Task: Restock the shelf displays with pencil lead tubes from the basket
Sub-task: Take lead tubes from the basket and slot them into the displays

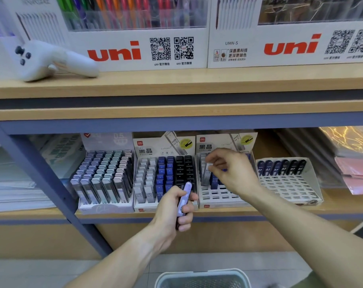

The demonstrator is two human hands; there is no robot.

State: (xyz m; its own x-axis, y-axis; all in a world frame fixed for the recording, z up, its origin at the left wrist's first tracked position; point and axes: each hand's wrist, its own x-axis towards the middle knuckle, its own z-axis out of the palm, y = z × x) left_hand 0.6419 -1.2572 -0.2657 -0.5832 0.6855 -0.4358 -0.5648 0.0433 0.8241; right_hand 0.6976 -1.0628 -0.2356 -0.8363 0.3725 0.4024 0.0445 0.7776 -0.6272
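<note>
On the lower shelf (197, 213), the right hand (232, 173) pinches a light, rigid, slick lead tube (208, 171) by its cap over the display box (224, 199); the left hand (174, 206) grips spare tubes (183, 201).

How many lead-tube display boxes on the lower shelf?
4, in a row: pastel-tube box at left, white/blue/black box, half-empty box under the right hand, sparse navy-tube box rightmost. None seem hidden.

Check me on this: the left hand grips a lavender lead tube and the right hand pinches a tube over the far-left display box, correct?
Not quite. The head view shows the right hand pinching its tube over the third display box from the left. The left hand does grip a lavender tube.
</note>
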